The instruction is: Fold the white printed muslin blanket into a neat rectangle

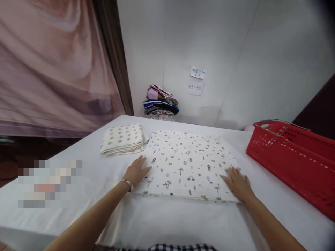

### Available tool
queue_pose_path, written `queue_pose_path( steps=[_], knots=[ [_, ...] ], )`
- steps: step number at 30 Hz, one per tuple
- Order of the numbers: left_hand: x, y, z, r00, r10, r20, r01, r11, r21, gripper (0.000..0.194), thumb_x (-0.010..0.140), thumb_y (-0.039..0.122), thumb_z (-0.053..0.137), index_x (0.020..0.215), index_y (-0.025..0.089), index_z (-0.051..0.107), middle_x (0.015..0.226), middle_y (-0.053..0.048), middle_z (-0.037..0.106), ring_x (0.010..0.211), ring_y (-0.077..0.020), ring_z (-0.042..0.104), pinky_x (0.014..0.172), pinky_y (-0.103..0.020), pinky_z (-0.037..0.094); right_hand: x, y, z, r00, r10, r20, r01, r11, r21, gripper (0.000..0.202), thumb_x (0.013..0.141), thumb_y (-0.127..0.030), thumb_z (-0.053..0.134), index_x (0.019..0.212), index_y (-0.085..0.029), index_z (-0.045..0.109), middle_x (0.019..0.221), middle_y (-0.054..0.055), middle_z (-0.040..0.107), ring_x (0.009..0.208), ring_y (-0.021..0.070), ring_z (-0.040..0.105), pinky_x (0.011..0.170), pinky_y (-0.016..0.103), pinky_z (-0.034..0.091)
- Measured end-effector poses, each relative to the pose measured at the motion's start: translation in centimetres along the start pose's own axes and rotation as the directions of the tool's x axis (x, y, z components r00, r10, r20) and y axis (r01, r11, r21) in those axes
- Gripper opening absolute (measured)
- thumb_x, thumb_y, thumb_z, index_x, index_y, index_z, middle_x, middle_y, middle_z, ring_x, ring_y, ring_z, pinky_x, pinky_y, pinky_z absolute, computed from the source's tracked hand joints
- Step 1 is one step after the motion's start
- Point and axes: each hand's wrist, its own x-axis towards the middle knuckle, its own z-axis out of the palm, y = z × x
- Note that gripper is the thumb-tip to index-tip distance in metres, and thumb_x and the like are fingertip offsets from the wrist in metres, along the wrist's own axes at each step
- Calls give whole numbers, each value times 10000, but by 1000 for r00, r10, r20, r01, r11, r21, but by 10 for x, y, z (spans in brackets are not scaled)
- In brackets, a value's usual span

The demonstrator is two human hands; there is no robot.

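A white cloth [187, 160] printed with small palm trees, rainbows and flamingos lies flat in front of me, its near edge showing a fold. My left hand [136, 172] rests on its left edge with the fingers stretched out; a metal bracelet circles that wrist. On the right edge of the cloth lies my right hand [238, 184], palm down, fingers spread. Neither hand grips anything. Beyond my left hand sits a folded cream cloth [123, 138] with grey motifs and one yellow one.
A red perforated basket [290, 164] with a metal handle stands on the right of the white-covered table [89, 167]. Behind the table is a stack of folded fabrics [161, 103]. Paper notes [195, 88] hang on the wall. A pink curtain [57, 62] drapes at left. One left patch is pixelated.
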Motion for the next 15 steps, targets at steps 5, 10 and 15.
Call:
queue_pose_path(
  steps=[5,10,15],
  knots=[
    [-37,-11,-10,990,-142,2,142,990,19,613,820,439,413,1340,118,366,1289,-132,490,1171,-266,455,967,-359,358,-1,10,16,1000,-16,0,16,1000,0,525,860,-437,270,1333,-266,421,1459,62,268,1351,274,183,1039,549,206],
    [-56,-12,-17,958,-281,50,283,957,-56,599,823,437,392,1321,107,367,1232,-152,522,1072,-248,541,883,-335,405,-4,-40,-5,987,-157,-39,161,975,151,585,873,-478,250,1411,-250,282,1469,33,237,1370,247,95,1089,505,157],
    [-61,-17,-20,911,-384,153,405,902,-148,550,800,516,404,1222,168,464,1084,-118,630,1028,-255,577,822,-337,425,-25,-123,-41,892,-451,40,417,853,313,612,901,-527,162,1447,-263,78,1496,-47,38,1374,190,24,1130,422,90]
  ],
)
